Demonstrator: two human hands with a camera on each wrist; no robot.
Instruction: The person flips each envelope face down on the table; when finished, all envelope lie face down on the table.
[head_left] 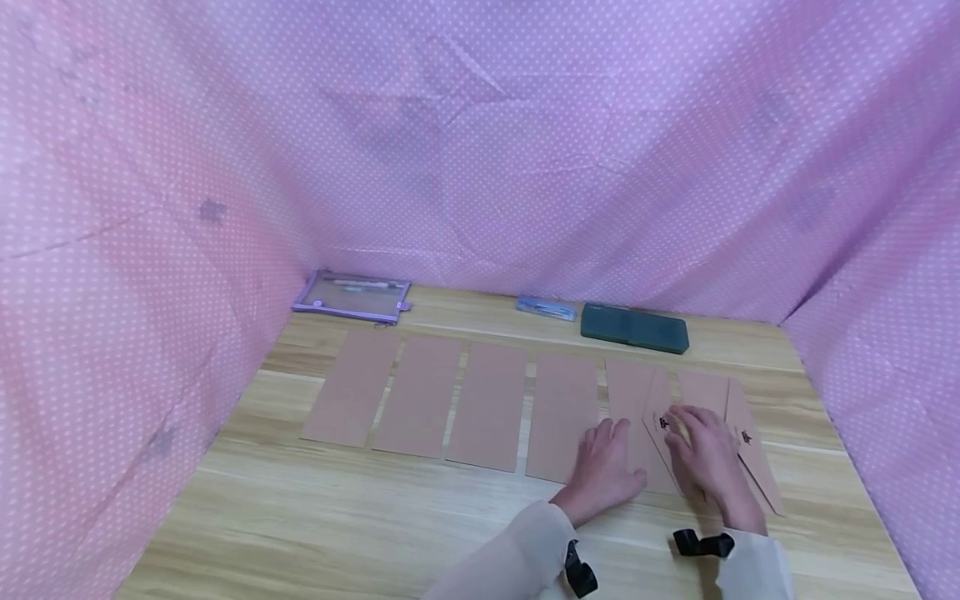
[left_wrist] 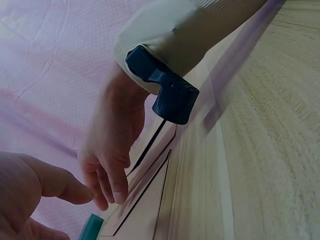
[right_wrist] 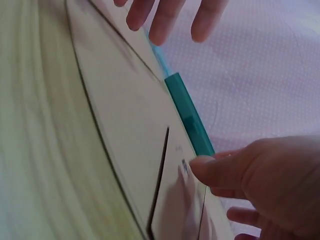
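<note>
Flat brown kraft-paper pieces lie in a row; the left ones, such as this plain kraft piece (head_left: 483, 404), show no print. Toward the right end, a slanted kraft piece with a small crown print (head_left: 660, 396) overlaps a plain one (head_left: 628, 392). My left hand (head_left: 602, 467) is over the plain pieces, fingers spread. My right hand (head_left: 705, 454) is over the slanted piece, its thumb and fingertips near the crown print; whether they touch is unclear. Another crown-printed piece (head_left: 753, 450) lies farther right. In the right wrist view, the right thumb (right_wrist: 215, 170) hovers at the print.
Along the back stand a purple-edged clear zip pouch (head_left: 348, 312) with pens inside, a small blue case (head_left: 546, 308) and a dark green box (head_left: 633, 327). Pink dotted cloth (head_left: 480, 167) hangs around the wooden table (head_left: 300, 517).
</note>
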